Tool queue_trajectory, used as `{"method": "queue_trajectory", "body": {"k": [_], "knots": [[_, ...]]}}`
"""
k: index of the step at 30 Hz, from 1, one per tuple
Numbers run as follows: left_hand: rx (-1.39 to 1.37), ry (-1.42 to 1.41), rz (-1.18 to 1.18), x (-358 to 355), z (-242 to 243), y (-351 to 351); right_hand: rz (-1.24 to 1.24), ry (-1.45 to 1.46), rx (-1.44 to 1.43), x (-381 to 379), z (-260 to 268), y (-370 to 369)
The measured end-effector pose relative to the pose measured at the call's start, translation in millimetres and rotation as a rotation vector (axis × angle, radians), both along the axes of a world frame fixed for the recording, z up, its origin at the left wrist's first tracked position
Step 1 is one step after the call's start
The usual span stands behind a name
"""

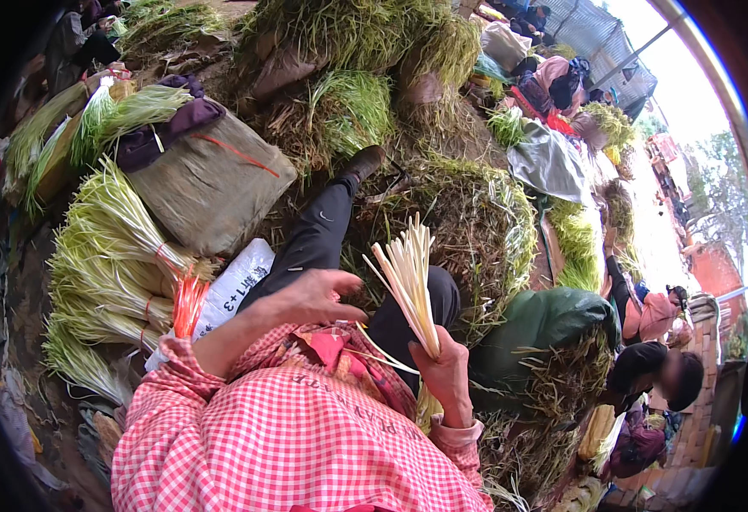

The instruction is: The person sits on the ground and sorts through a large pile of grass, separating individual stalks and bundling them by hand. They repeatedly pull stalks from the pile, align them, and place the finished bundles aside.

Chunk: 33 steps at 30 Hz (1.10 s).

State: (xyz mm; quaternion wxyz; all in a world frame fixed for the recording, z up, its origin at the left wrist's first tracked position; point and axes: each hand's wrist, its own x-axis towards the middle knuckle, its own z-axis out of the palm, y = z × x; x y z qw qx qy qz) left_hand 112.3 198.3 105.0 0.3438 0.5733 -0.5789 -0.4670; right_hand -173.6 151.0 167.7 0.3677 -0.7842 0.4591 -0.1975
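Observation:
My right hand grips the lower end of a small bunch of pale, cream-coloured vegetable stalks, fanned out at the top. Bare of any bunch, my left hand hovers over my lap with thumb and fingers apart, slightly blurred. One loose thin stalk slants across the lap cloth between the hands. To the left, tied bundles of yellow-green stalks lie piled up. A hank of orange-red plastic ties hangs beside my left forearm, near a white printed sack.
A cloth-covered block stands ahead on the left. Heaps of trimmed leaves and roots surround my legs. On the right sits a green sack. Several people work nearby, one person close on the right.

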Motion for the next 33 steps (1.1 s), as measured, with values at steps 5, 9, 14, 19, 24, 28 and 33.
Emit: {"method": "queue_trajectory", "body": {"k": [5,9,14,19,24,28,33], "knots": [[-0.08,0.751,-0.012,-73,28,-28,-0.038,0.113,-0.319,18,-6,6],[0.004,1.244,0.289,-81,51,-44,-0.031,0.203,-0.443,21,-17,18],[-0.028,1.234,0.265,-76,44,-40,0.228,0.168,-0.083,20,4,19],[-0.109,1.136,0.118,-84,55,-40,0.042,-0.175,-0.262,6,28,-24],[-0.204,1.041,-0.021,-94,64,-43,0.124,-0.38,-0.44,47,100,-44],[-0.277,1.014,-0.094,-99,74,-42,0.182,-0.276,-0.518,63,109,-58],[-0.328,1.009,-0.073,-98,66,-43,0.2,-0.176,-0.395,74,105,-56]]}}
